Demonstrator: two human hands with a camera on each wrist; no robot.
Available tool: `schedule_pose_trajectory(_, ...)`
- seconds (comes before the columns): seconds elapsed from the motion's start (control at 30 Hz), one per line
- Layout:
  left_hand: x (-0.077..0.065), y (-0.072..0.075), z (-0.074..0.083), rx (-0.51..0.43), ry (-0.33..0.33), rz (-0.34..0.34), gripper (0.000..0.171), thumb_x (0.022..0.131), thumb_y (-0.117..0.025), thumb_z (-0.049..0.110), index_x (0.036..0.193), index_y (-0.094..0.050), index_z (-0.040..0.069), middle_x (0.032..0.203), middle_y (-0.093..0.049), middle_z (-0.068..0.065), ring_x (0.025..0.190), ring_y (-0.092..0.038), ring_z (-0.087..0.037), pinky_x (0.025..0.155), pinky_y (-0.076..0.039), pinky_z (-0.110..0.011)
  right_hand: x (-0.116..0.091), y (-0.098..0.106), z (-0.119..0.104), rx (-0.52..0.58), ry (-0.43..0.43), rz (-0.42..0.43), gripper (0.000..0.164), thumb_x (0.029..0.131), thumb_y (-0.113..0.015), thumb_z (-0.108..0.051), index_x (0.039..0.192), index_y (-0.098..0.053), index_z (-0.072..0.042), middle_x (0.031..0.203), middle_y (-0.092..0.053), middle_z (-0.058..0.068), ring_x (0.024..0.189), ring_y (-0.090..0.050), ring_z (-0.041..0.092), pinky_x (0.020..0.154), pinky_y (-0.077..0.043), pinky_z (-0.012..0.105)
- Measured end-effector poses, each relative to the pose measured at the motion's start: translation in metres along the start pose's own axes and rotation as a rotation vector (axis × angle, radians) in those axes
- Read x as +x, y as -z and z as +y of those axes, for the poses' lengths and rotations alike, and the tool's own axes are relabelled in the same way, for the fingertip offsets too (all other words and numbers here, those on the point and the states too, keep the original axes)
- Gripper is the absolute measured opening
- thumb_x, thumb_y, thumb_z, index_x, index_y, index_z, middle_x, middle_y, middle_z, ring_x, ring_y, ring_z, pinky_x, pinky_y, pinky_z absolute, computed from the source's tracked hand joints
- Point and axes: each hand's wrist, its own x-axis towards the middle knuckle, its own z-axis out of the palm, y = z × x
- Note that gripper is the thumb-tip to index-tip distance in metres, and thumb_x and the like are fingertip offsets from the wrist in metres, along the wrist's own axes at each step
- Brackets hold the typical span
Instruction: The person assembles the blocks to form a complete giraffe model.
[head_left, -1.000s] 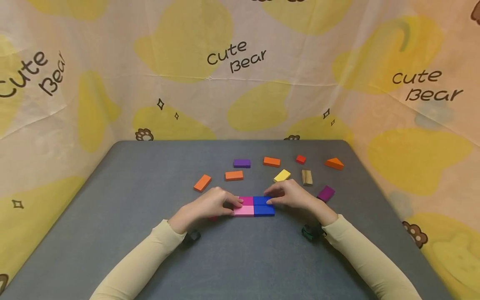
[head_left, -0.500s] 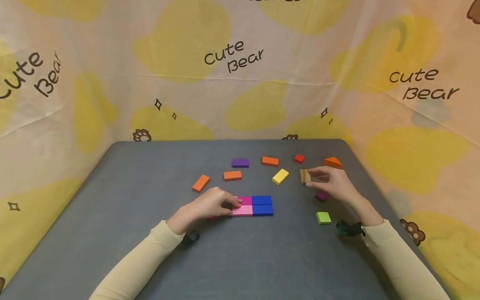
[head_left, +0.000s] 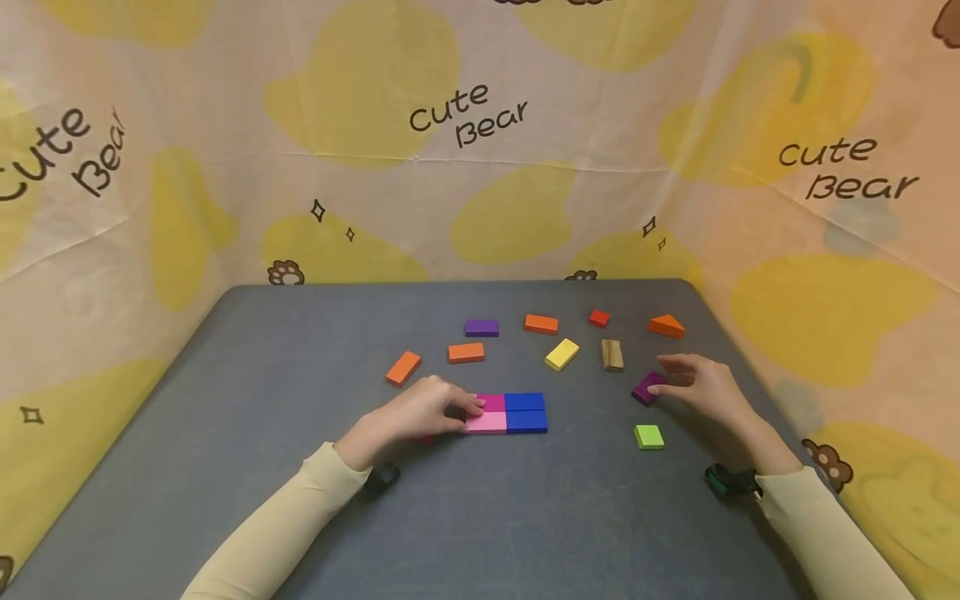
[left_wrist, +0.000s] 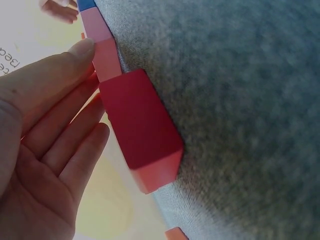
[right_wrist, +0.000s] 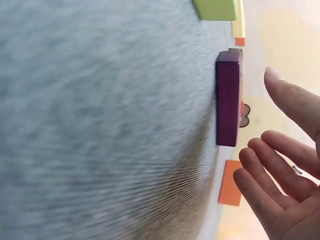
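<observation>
My left hand (head_left: 423, 412) pinches the left end of a flat group of blocks in the head view, with its thumb at a light pink block (head_left: 487, 422) and a finger over a magenta block (head_left: 492, 403). Two blue blocks (head_left: 527, 412) adjoin these on the right. A red block (left_wrist: 140, 120) lies just beyond the thumb in the left wrist view, mostly hidden by the hand in the head view. Spread around a dark purple block (head_left: 647, 388) are the thumb and fingers of my right hand (head_left: 708, 390); the right wrist view shows a gap between them and the block.
Behind the group lie orange blocks (head_left: 467, 353), a violet block (head_left: 482, 328), a yellow block (head_left: 562, 354), a wood-grain block (head_left: 612, 355), a small red block (head_left: 599, 318) and an orange triangle (head_left: 667, 326). A lime green block (head_left: 649, 437) lies at the right front.
My right hand has left the blue blocks, passed by the wood-grain block, which it tilted and let go, and come down right to the dark purple block. The left hand has stayed put.
</observation>
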Motion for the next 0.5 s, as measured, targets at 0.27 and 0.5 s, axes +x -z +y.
schedule_pose_trajectory(0.27, 0.0003, -0.0001, -0.0001, -0.009, -0.003, 0.005, 0.029, 0.082, -0.074, 0.018, 0.11, -0.073, 0.022, 0.117, -0.067, 0.007, 0.113, -0.061, -0.007, 0.094, -0.05, -0.03, -0.0085, -0.0026, 0.007, -0.036, 0.009, -0.057, 0.063, 0.076, -0.077, -0.044, 0.121, -0.063, -0.002, 0.113, -0.067, 0.019, 0.097, -0.066, 0.033, 0.084, -0.051, 0.049)
schedule_pose_trajectory(0.5, 0.0005, 0.0001, -0.0005, 0.001, -0.008, 0.008, 0.028, 0.082, -0.074, 0.018, 0.11, -0.073, 0.022, 0.117, -0.067, 0.007, 0.113, -0.061, -0.008, 0.094, -0.05, -0.031, -0.0058, -0.0062, 0.0059, -0.097, 0.066, -0.05, 0.065, 0.072, -0.08, -0.044, 0.118, -0.064, -0.001, 0.11, -0.067, 0.018, 0.099, -0.06, 0.033, 0.085, -0.046, 0.051)
